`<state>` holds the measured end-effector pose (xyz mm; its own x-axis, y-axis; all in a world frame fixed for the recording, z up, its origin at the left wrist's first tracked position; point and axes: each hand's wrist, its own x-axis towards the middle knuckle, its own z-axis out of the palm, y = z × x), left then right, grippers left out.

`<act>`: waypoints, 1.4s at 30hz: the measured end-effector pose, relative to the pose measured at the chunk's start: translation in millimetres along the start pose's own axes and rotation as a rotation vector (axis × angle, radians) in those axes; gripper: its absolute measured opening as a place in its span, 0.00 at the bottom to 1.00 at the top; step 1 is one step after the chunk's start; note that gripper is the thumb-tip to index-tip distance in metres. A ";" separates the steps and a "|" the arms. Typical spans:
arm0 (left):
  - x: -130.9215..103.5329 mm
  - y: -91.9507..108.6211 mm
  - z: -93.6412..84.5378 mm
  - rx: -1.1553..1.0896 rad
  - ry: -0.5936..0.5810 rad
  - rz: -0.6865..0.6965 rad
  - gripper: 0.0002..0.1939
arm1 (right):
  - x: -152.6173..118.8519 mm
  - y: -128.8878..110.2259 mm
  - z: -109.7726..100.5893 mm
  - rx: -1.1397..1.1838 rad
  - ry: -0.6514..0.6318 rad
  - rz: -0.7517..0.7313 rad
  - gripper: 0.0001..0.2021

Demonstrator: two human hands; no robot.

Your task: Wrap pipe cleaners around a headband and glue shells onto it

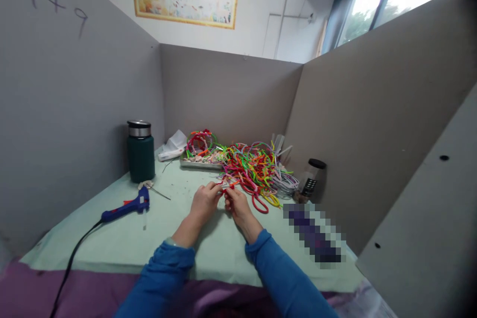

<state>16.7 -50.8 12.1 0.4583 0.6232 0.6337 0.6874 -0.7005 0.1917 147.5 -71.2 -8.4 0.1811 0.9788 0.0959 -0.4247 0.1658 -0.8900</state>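
Note:
In the head view both hands meet over the middle of the table, fingertips close together. My left hand (204, 202) is closed in a pinch on a thin red cord (219, 183). My right hand (239, 204) pinches the red piece from the other side, fingers bent. Much of the piece is hidden by the fingers. Just beyond them lies a heap of bright cords (253, 161) in red, green, yellow and orange. A red loop (260, 204) and a yellow loop (275, 199) stick out at its near side.
A blue glue gun (124, 209) lies at the left, its cable running off the front edge. Behind it stands a dark green flask (140, 155). A metal tray (201, 164) holds coloured bits. At the right are grey wire coils (286, 184) and a black-lidded jar (310, 179). Partitions enclose the table.

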 end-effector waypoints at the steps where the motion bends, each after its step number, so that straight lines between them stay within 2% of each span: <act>1: 0.2 0.2 -0.6 0.027 -0.011 0.014 0.07 | 0.2 0.1 -0.1 0.007 0.007 0.003 0.15; 7: 0.8 3.4 -4.9 0.094 -0.035 0.073 0.08 | 1.7 0.8 -1.8 0.057 0.012 0.018 0.15; 11: 1.2 5.2 -6.5 0.098 -0.048 0.065 0.10 | 3.7 1.7 -3.5 0.071 0.006 0.032 0.15; 16: 0.8 5.2 -6.2 0.133 -0.021 0.079 0.08 | 4.5 1.9 -3.5 0.081 0.005 0.044 0.16; 27: 0.8 8.0 -9.2 0.072 -0.034 0.020 0.13 | 4.1 3.3 -4.9 0.048 -0.052 0.036 0.19; 30: -1.2 7.9 -6.3 -0.046 -0.009 -0.043 0.13 | 5.7 6.0 -6.7 0.057 -0.059 0.031 0.18; 33: -1.5 6.3 -3.0 -0.233 -0.005 -0.171 0.13 | 4.9 6.2 -6.6 0.052 -0.080 0.030 0.18; 40: 3.2 -0.7 0.6 -0.509 -0.119 -0.393 0.16 | 0.5 2.5 -5.6 0.019 -0.137 0.031 0.17; 42: 3.7 -1.0 0.9 -0.552 -0.145 -0.411 0.16 | 0.7 2.5 -5.9 0.011 -0.134 0.031 0.17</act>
<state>18.2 -47.5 13.6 0.3196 0.8886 0.3291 0.4519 -0.4482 0.7713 151.8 -70.9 -13.2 0.0477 0.9906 0.1283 -0.4378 0.1362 -0.8887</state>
